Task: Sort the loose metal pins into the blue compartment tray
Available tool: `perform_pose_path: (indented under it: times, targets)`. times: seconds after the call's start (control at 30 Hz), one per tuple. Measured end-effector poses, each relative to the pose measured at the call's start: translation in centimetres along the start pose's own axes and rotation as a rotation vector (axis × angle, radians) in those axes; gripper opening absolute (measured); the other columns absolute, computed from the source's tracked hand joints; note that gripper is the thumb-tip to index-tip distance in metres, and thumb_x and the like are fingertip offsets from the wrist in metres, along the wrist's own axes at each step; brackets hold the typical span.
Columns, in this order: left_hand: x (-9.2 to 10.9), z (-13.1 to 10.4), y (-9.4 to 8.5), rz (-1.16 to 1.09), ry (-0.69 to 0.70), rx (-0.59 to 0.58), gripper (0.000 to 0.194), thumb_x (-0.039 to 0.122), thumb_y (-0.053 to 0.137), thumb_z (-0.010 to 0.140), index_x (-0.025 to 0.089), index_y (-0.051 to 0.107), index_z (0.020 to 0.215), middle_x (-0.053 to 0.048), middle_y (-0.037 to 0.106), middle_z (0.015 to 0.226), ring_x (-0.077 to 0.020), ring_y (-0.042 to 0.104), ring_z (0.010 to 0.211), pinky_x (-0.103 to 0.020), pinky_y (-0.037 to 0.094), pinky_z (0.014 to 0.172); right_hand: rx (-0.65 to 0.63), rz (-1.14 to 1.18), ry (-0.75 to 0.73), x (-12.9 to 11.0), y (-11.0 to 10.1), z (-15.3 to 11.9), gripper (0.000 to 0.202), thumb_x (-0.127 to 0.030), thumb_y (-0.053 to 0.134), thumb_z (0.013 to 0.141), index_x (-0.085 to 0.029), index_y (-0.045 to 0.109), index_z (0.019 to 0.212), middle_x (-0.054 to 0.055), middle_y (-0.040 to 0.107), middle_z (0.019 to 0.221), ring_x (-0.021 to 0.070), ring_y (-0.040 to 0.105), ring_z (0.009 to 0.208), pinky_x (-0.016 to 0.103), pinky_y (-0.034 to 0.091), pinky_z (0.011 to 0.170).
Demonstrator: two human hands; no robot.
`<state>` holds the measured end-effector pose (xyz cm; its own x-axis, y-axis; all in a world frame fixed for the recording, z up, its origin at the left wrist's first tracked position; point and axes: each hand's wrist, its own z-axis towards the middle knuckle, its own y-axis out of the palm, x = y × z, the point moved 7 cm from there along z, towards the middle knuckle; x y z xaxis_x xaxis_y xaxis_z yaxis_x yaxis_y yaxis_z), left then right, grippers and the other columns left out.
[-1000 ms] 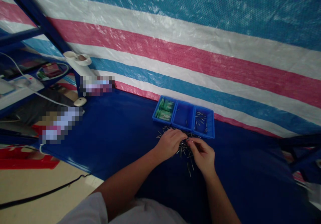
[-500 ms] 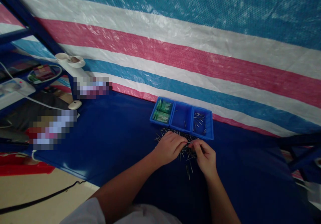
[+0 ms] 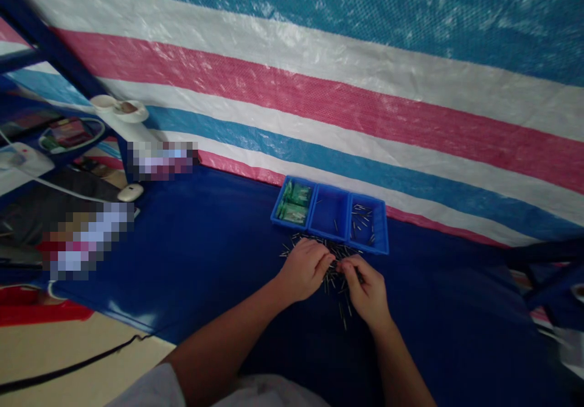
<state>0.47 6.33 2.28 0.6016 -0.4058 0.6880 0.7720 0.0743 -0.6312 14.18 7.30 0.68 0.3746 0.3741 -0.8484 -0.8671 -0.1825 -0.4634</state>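
My left hand (image 3: 306,271) is closed in a pinch, palm down over a pile of thin dark metal rods (image 3: 335,282). Close against its fingertips, my right hand (image 3: 366,288) also pinches. The thin metal rod held between the two hands is now almost wholly hidden by the fingers. Just beyond the pile stands a blue three-part tray (image 3: 311,207). Green packets (image 3: 294,203) fill its left compartment. A couple of rods lie in the middle one, and several rods (image 3: 362,215) in the right one.
A blue cover (image 3: 201,243) lies over the table. Striped plastic sheeting (image 3: 292,78) rises behind the tray. To the left are a white stand (image 3: 137,127), a white computer mouse (image 3: 130,192), a cable and a red container (image 3: 41,309). Blue frame bars stand at both sides.
My right hand has moved left, closing the gap to my left hand. The rod seen between the fingertips before is now mostly covered. The view has shifted slightly.
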Motion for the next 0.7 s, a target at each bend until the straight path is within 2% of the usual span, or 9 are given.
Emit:
perform_pose_path:
  times: [0.1, 0.23, 0.3, 0.7]
  targets:
    - [0.04, 0.05, -0.08, -0.027, 0.008, 0.000, 0.032, 0.031, 0.036, 0.095, 0.017, 0.054, 0.072, -0.003, 0.058, 0.069, -0.0150, 0.052, 0.070, -0.032, 0.039, 0.072, 0.001, 0.001, 0.009, 0.04, 0.07, 0.04, 0.020, -0.025, 0.046, 0.092, -0.020, 0.059, 0.078, 0.002, 0.060, 0.073, 0.0146, 0.058, 0.068, 0.026, 0.044, 0.066]
    - [0.26, 0.01, -0.26, -0.115, 0.013, 0.013, 0.020, 0.032, 0.044, 0.093, 0.018, 0.059, 0.091, -0.004, 0.065, 0.084, -0.0155, 0.056, 0.079, -0.032, 0.040, 0.077, 0.028, -0.019, 0.027, 0.11, -0.10, 0.15, 0.026, -0.026, 0.043, 0.094, -0.019, 0.057, 0.073, 0.001, 0.059, 0.069, 0.0138, 0.056, 0.064, 0.026, 0.042, 0.064]
    - [0.42, -0.03, -0.26, -0.136, 0.024, 0.017, 0.020, 0.032, 0.044, 0.093, 0.019, 0.059, 0.093, -0.004, 0.066, 0.086, -0.0155, 0.057, 0.081, -0.031, 0.041, 0.078, 0.041, -0.030, 0.034, 0.17, -0.20, 0.17, 0.028, -0.027, 0.043, 0.094, -0.019, 0.057, 0.072, 0.001, 0.058, 0.068, 0.0136, 0.056, 0.064, 0.026, 0.042, 0.063]
    - [0.53, -0.13, 0.37, -0.024, 0.056, -0.029, 0.039, 0.036, 0.033, 0.096, 0.018, 0.056, 0.070, -0.002, 0.057, 0.067, -0.0151, 0.053, 0.070, -0.031, 0.041, 0.073, 0.047, -0.059, 0.006, -0.63, -0.11, -0.02, 0.031, -0.033, 0.042, 0.094, -0.020, 0.054, 0.068, 0.000, 0.056, 0.062, 0.0130, 0.051, 0.057, 0.026, 0.040, 0.058]
